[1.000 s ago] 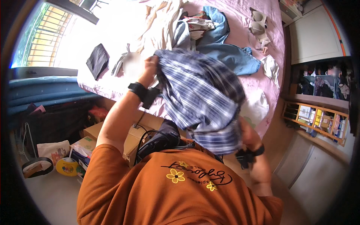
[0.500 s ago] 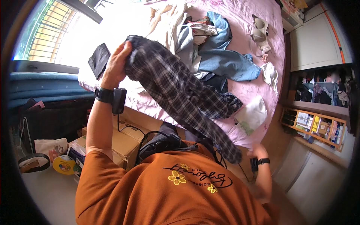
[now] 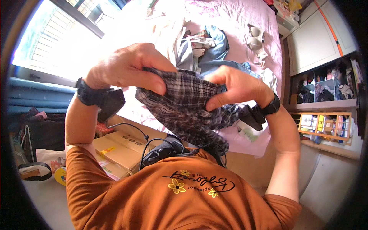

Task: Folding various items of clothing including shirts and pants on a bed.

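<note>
Dark plaid pants [image 3: 186, 101] hang in front of me, their gathered top edge stretched between my two hands. My left hand [image 3: 130, 69] is closed on one end of that edge, thumb on the near side. The other end is pinched in my right hand [image 3: 237, 88], with the thumb pressed over the cloth. Below the hands the fabric droops in folds past the bed's near edge, toward my waist. Behind the pants, partly covered by them and my hands, lies a heap with a blue denim garment [image 3: 220, 42] and a pale cream garment [image 3: 163, 32].
A pink bed [image 3: 237, 17] spreads ahead, with a beige bra [image 3: 255, 42] on its right side. A pale printed cloth [image 3: 247, 132] lies at its near right corner. Cardboard boxes [image 3: 126, 147] stand at lower left. Cables [image 3: 147, 143] hang before my body. Right are open shelves [image 3: 326, 103].
My right hand has come up from the lower right and taken hold of the pants' top edge. My left hand has come closer, and the pants are now gathered between both hands.
</note>
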The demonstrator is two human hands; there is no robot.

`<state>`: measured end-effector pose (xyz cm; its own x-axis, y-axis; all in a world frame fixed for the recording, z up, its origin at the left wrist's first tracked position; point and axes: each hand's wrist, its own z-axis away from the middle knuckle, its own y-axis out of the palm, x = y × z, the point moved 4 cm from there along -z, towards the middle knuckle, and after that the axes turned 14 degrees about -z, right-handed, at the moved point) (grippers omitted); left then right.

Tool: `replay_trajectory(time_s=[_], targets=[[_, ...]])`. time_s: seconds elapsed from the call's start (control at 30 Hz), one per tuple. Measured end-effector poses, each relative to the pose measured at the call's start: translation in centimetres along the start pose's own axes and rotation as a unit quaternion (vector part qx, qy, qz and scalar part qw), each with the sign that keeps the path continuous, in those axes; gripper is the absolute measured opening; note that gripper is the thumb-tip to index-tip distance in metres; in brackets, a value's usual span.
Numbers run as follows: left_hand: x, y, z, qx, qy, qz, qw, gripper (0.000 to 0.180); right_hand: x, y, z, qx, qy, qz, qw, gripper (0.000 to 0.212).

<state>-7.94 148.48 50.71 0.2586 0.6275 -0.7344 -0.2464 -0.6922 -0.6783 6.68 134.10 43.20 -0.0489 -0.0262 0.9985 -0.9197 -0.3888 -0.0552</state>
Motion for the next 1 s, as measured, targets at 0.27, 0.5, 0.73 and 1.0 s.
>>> replay_trajectory(time_s=[0.27,0.5,0.73,1.0], targets=[[4.1,-2.3,2.3,-0.142,-0.111,-0.462,0.868,0.045,5.0,-6.6,6.0,-0.194,0.025,0.594,0.780,0.028],[-6.1,-15.8,0.9,-0.471,0.047,-0.569,0.672,0.032,26.6,-6.9,7.5,-0.360,-0.326,0.747,0.455,0.016],[-7.9,-15.7,-2.4,-0.330,-0.008,-0.589,0.738,0.039,27.5,-4.6,7.4,-0.261,-0.077,0.820,0.504,0.023],[-16.0,-16.0,-3.9,-0.408,0.101,-0.552,0.721,0.017,29.0,-2.6,6.5,-0.293,-0.127,0.595,0.737,0.042]])
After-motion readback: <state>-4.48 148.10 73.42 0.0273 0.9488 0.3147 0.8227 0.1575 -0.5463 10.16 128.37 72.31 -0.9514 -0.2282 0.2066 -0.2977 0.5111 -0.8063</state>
